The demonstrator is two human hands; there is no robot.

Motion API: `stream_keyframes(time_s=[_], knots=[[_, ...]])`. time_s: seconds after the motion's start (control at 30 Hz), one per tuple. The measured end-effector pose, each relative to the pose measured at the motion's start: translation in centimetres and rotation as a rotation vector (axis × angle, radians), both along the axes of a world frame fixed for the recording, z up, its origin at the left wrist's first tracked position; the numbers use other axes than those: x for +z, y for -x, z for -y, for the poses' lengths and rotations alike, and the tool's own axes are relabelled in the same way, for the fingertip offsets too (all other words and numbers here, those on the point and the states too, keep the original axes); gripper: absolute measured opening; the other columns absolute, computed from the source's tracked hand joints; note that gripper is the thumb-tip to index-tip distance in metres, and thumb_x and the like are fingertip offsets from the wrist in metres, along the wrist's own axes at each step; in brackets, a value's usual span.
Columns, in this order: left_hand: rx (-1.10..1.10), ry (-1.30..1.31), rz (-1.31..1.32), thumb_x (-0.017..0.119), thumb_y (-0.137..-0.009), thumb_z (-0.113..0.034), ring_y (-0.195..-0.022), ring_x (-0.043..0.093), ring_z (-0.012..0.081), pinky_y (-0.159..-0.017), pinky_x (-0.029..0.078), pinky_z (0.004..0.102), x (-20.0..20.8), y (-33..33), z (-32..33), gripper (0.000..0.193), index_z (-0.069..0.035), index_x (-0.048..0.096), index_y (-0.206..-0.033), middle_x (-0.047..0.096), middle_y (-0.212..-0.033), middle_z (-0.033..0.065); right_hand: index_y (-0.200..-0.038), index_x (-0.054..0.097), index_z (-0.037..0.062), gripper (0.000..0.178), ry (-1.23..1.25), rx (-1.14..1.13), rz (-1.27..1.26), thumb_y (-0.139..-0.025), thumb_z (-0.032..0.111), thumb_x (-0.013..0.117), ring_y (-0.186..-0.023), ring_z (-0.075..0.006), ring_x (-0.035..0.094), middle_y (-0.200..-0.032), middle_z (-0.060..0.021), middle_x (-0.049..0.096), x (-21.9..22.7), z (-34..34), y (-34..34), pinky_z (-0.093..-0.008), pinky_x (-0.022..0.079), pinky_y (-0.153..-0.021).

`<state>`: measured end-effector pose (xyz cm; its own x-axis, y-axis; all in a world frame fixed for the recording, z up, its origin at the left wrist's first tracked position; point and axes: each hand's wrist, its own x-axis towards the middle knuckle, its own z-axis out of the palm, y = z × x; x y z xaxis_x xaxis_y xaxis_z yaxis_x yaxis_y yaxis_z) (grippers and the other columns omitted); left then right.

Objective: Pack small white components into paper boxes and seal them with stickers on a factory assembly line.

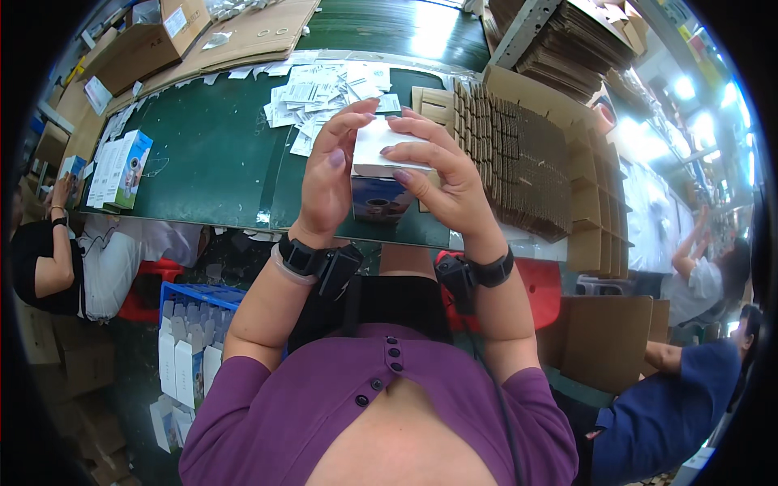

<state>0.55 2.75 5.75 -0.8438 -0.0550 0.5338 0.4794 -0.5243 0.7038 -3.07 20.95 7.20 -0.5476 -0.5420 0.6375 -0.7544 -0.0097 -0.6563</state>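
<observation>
Between my hands, at the near edge of the green table, stands a small carton box with a white top and a dark blue printed front. My left hand curves along the box's left side, its fingertips at the far upper edge. My right hand grips the right side, with fingers over the white top and the thumb near its front edge. Just beyond lies a loose heap of printed white paper slips.
Cardboard dividers stand packed at the right, beside a gridded divider. Finished-looking boxes stand at the table's left. A blue crate holds unfilled cartons on the floor. Co-workers sit left and right.
</observation>
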Motion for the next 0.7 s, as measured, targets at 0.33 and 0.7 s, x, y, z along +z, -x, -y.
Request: stream_keyframes(time_s=[0.33,0.7], knots=[[0.005,0.182,-0.062,0.050,-0.082,-0.008,-0.129,0.046,0.0253,-0.111,0.032,0.0385,-0.5,0.8,0.4,0.015,-0.006,0.052,-0.097,0.051,-0.134,0.0164,-0.103,0.071,0.0105,0.013,0.227,0.122,0.095,-0.094,0.015,0.064,-0.146,-0.0420,0.029,-0.146,-0.0183,0.046,-2.1,0.9,0.1,-0.0525,0.022,-0.118],[0.114,0.307,-0.089,0.047,-0.081,-0.008,-0.127,0.047,0.0245,-0.110,0.034,0.0389,-1.0,0.2,0.5,0.013,-0.006,0.051,-0.094,0.052,-0.133,0.0163,-0.104,0.071,0.0115,0.021,0.208,0.070,-0.014,-0.099,0.025,0.055,-0.145,-0.0443,0.030,-0.149,-0.0208,0.044,-2.7,1.3,0.2,-0.0542,0.020,-0.118]])
